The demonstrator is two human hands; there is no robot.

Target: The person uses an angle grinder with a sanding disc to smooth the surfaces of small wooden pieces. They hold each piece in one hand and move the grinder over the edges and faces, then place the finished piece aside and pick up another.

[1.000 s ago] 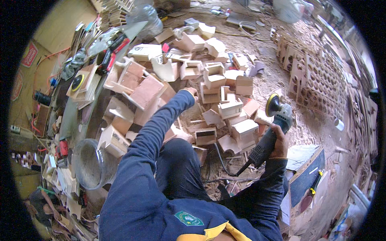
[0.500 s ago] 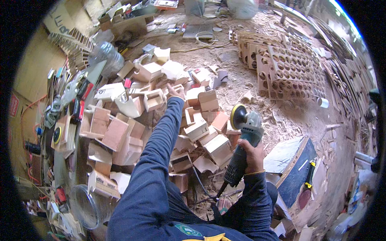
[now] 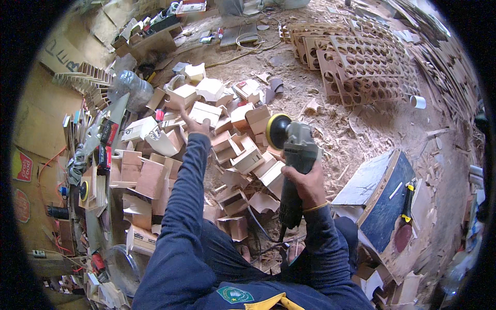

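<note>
My right hand (image 3: 308, 185) is wrapped round the body of an angle grinder (image 3: 299, 155). The tool is held upright, its round, yellow-rimmed sanding pad (image 3: 278, 131) facing left, and its cord drops from the lower end. Farther left, my left hand (image 3: 197, 125) reaches over a heap of small wooden boxes, forefinger stretched out and thumb apart. A pale wooden box (image 3: 205, 112) lies right at those fingers; whether they touch it I cannot tell. More boxes surround it, among them a reddish one (image 3: 151, 178) and an open-sided one (image 3: 233, 202).
Panels cut with rows of round holes (image 3: 361, 64) lie at the far right. A blue-sided wooden piece (image 3: 387, 194) stands right of my knee, near a yellow-and-black handled tool (image 3: 408, 201). A clear plastic bottle (image 3: 130, 90) rests at left. Shavings cover the floor (image 3: 341, 134).
My left hand has moved left across the heap. The grinder, still in my right hand, has shifted left and stands more upright. The whole view has also shifted slightly.
</note>
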